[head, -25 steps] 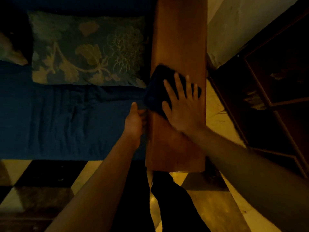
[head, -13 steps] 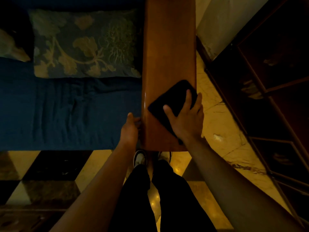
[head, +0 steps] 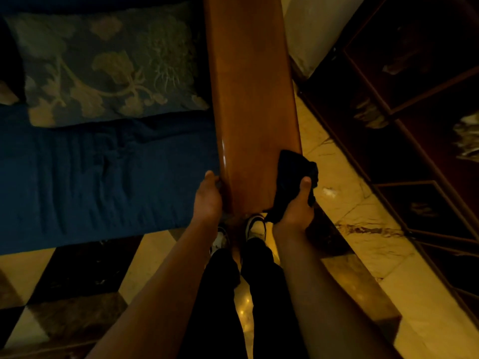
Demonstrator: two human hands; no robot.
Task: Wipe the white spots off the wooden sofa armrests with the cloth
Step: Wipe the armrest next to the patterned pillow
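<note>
Cloth [head: 290,182] at armrest [head: 254,99] right edge.

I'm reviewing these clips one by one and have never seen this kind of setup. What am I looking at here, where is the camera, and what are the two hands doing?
There is no machine: a person wears one wide-angle camera on the head, looking down at their own arms, legs and shoes. The long brown plank running up the middle is the wooden armrest of a sofa. To its left lie the blue seat cover and a leaf-patterned cushion; to its right is a tiled floor and dark cabinet. The left hand rests against the armrest's seat-side edge near its end. The right hand grips a dark cloth against the opposite edge. The light is too dim to show any white spots.
</note>
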